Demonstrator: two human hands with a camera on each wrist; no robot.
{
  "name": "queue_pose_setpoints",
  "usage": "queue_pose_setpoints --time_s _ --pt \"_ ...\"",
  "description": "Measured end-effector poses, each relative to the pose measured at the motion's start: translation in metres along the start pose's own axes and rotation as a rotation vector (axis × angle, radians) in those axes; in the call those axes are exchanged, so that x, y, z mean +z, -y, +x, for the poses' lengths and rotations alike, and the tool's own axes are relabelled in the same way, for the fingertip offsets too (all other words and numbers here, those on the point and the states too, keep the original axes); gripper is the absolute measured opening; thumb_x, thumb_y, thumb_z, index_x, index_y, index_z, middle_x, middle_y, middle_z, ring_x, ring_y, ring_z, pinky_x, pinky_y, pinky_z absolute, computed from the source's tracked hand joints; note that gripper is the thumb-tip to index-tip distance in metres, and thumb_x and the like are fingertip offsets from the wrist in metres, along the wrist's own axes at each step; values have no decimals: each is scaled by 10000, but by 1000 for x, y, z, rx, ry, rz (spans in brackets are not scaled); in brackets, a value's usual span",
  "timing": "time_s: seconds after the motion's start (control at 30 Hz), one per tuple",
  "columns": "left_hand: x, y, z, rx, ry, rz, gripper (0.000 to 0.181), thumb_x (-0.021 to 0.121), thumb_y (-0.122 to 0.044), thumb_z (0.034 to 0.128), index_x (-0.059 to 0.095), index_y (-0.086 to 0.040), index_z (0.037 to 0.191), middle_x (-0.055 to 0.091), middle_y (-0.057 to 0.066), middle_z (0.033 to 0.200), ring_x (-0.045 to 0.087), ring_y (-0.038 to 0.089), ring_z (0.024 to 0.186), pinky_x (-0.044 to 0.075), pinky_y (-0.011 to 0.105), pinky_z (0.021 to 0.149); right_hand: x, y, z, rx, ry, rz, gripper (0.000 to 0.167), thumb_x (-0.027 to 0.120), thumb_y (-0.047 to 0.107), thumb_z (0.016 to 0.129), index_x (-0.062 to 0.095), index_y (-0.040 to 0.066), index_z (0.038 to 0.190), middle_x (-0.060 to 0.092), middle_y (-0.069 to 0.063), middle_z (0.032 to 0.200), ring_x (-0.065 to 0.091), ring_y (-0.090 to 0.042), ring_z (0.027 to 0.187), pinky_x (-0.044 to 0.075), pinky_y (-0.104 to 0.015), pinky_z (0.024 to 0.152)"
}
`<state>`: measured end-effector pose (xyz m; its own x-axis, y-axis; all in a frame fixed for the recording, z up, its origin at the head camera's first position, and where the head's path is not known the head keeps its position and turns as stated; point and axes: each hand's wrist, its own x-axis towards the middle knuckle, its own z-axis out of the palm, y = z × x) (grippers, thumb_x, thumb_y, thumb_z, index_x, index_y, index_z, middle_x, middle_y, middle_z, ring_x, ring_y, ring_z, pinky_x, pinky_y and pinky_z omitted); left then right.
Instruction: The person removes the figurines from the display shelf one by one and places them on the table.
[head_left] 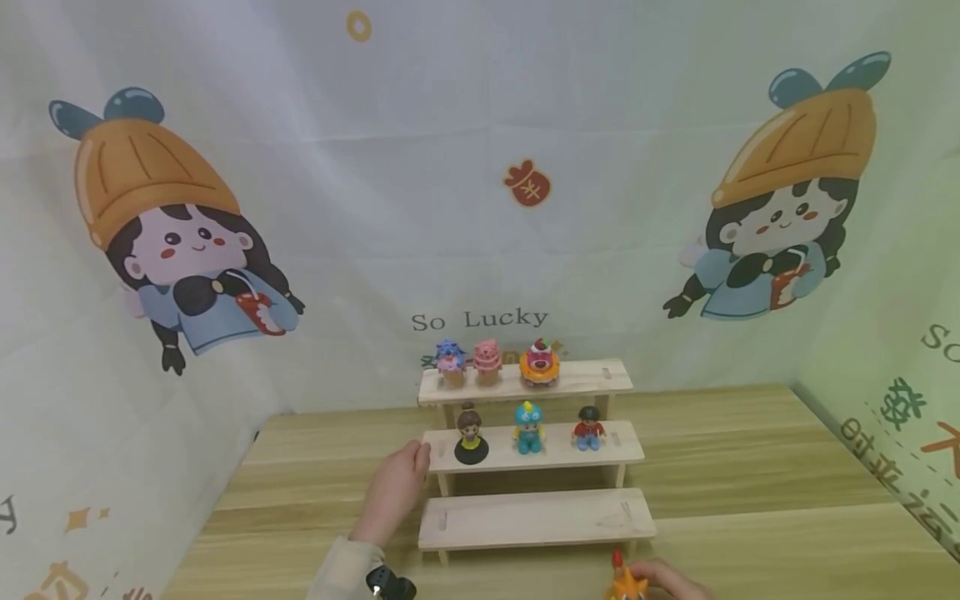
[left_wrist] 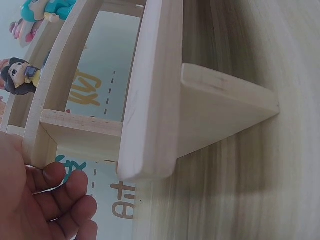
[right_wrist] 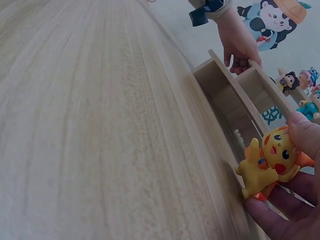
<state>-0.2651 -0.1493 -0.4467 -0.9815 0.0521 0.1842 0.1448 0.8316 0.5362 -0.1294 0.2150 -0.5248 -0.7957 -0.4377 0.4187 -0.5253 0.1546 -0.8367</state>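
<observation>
A three-tier wooden display stand (head_left: 536,518) stands on the table. My left hand (head_left: 396,490) grips the left end of its middle tier, thumb above and fingers curled beneath in the left wrist view. Low at the front right, my right hand (right_wrist: 290,215) holds a small yellow figurine (right_wrist: 260,172) between thumb and fingers. Orange parts show behind its smiling face. The middle tier carries a figure with a hair bun (head_left: 469,429), a teal-suited figure (head_left: 528,433) and a figure in a red jacket (head_left: 588,429). The lowest tier bears no figures.
On the top tier are a blue ice-cream figure (head_left: 451,362), a pink one (head_left: 487,362) and a figure in an orange ring (head_left: 539,364). A printed cloth backdrop (head_left: 480,92) surrounds the wood-grain table (head_left: 750,467) behind and at both sides.
</observation>
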Motion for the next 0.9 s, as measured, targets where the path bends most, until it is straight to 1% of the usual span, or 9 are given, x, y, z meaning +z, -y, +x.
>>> queue_pose_setpoints --time_s 0.13,0.37,0.53,0.6,0.67,0.77,0.83,0.87,0.9 --pt "-1 -1 -1 3 -7 -2 307 363 -234 1031 486 -90 789 425 1 610 376 132 527 324 267 479 3 -5 1 -62 -6 31 378 590 -134 832 523 -66 1198 625 72 1174 619 -28 988 505 -216 776" --pt "-1 0 -2 23 -19 0 305 366 -221 1029 488 -86 784 429 -1 608 376 126 525 323 261 472 -1 1 1 99 79 102 309 554 -39 912 486 -72 1211 567 226 1161 580 28 998 496 -209 742" --pt "1 3 -2 59 -38 5 314 364 -218 1034 501 -84 786 439 -9 600 381 109 512 328 245 454 -3 2 2 108 144 212 336 489 -66 936 413 -85 1263 535 240 1202 577 3 1032 492 -215 788" --pt "1 2 -2 58 -37 2 316 362 -222 1035 501 -85 786 440 -9 601 380 109 513 327 246 454 -2 2 2 86 130 190 346 500 -73 926 417 -87 1262 530 247 1207 572 9 1038 490 -211 790" --pt "1 2 -2 52 -33 -1 318 361 -227 1035 501 -86 786 443 -7 603 382 112 514 328 248 454 -2 2 2 109 133 224 358 497 -65 932 459 -20 1285 517 268 1208 576 4 1039 491 -216 791" --pt "1 3 -2 41 -25 -1 317 360 -233 1035 501 -87 791 443 -5 607 385 115 517 332 249 458 -5 -2 3 124 160 307 442 479 -74 935 501 131 1326 523 121 1240 594 -26 1038 500 -239 798" --pt "2 3 -1 31 -19 -3 314 360 -235 1033 502 -89 795 444 -3 607 386 119 517 334 250 460 -8 -3 3 210 194 423 450 466 -19 956 493 196 1351 507 0 1281 611 -63 1039 508 -269 813" --pt "2 4 0 27 -17 -4 311 362 -234 1032 501 -90 794 443 -3 607 386 121 516 335 251 460 -10 -3 3 239 205 442 434 465 15 963 477 173 1367 491 -89 1300 611 -68 1044 509 -272 817" --pt "3 4 0 22 -13 -5 308 363 -234 1031 499 -92 794 443 -3 607 386 121 516 335 250 460 -11 -3 3 276 206 463 421 471 52 964 449 102 1381 472 -144 1310 617 -87 1044 516 -286 819"
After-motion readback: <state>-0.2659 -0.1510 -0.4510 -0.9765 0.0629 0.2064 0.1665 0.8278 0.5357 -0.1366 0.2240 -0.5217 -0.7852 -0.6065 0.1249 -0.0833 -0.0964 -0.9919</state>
